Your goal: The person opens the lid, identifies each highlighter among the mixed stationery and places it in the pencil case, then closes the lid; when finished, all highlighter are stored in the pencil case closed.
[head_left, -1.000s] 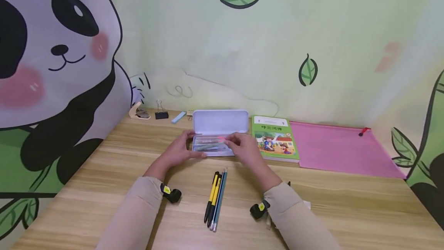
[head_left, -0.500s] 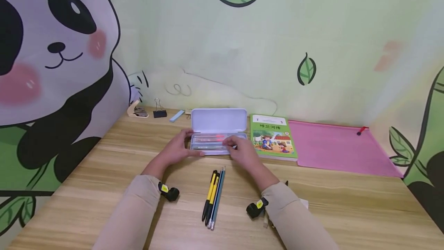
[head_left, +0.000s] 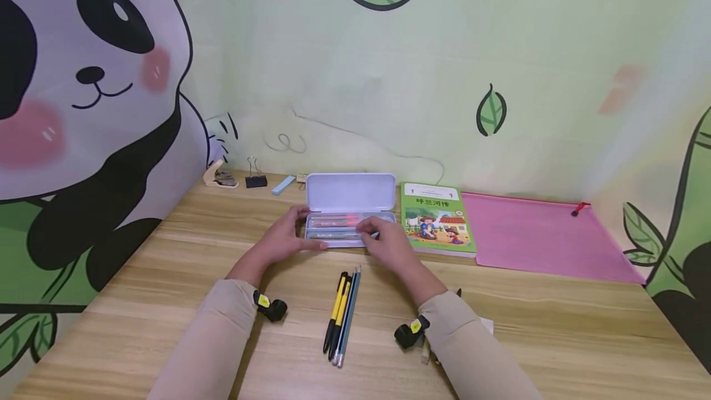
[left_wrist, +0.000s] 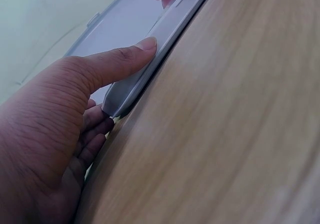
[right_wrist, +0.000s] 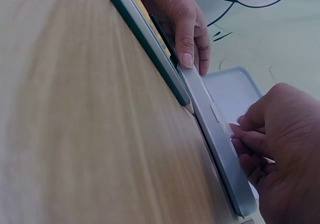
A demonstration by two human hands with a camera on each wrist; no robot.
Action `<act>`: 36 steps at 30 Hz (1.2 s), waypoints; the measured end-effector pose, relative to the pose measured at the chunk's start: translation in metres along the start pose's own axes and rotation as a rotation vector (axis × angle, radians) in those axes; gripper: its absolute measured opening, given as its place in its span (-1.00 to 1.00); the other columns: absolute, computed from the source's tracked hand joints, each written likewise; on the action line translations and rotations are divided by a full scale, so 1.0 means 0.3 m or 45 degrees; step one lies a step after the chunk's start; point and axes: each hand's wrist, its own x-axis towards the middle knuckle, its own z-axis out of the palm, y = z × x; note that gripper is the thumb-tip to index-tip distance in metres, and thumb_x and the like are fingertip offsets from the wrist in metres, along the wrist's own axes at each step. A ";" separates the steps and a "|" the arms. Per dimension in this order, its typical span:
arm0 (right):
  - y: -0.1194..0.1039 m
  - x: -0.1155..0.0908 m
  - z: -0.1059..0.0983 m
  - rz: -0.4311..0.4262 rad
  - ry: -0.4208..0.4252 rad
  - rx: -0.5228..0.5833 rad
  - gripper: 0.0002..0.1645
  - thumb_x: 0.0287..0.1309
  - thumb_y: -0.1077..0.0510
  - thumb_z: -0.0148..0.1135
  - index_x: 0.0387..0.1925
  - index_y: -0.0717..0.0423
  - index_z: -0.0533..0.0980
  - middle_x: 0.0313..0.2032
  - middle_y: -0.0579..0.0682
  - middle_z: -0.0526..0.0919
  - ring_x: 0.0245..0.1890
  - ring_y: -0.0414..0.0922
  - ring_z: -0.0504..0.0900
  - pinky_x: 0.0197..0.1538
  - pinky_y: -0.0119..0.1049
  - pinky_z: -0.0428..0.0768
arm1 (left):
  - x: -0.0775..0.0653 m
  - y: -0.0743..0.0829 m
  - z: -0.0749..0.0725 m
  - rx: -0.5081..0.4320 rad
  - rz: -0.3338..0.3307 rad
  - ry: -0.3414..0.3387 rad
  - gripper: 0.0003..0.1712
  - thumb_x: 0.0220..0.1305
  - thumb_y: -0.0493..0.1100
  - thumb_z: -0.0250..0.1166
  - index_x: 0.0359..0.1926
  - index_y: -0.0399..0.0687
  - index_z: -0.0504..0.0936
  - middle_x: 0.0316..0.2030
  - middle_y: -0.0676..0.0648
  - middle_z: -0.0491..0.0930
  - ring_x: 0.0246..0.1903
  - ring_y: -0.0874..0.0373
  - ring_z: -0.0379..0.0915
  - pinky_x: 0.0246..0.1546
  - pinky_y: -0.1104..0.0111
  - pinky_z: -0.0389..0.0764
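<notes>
A pale pencil case (head_left: 351, 193) stands open on the table, its lid raised at the back. Several pens (head_left: 333, 221), some with reddish ends, lie inside it. My left hand (head_left: 284, 236) grips the left end of the case; its thumb (left_wrist: 125, 61) presses the front wall and the other fingers curl round the end. At the case's right half, my right hand (head_left: 386, 239) has thumb and forefinger together over a greyish-green pen (head_left: 333, 235) in the front section. These fingertips seem to pinch the pen's right end, partly hidden by the hand.
In front of the case lie yellow-and-black pens (head_left: 336, 313) and blue-green pencils (head_left: 350, 320). A green book (head_left: 439, 221) and a pink zip pouch (head_left: 550, 239) are to the right. A stapler (head_left: 221, 176), black binder clip (head_left: 256, 181) and light-blue block (head_left: 284, 185) line the back left.
The greyish-green pen, slanted in the case a second ago, now lies straight along its front section. My right hand has lowered slightly with it; my left hand keeps its grip.
</notes>
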 end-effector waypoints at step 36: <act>-0.049 -0.201 -0.298 -0.355 -0.515 0.004 -0.45 0.41 -0.16 0.16 0.29 -0.01 0.48 0.27 -0.11 0.53 0.32 -0.09 0.43 0.34 0.03 0.42 | 0.000 0.004 0.002 -0.022 0.000 0.001 0.28 -0.15 0.27 0.62 0.49 -0.05 0.15 0.37 -0.12 0.33 0.41 -0.10 0.16 0.46 -0.06 0.09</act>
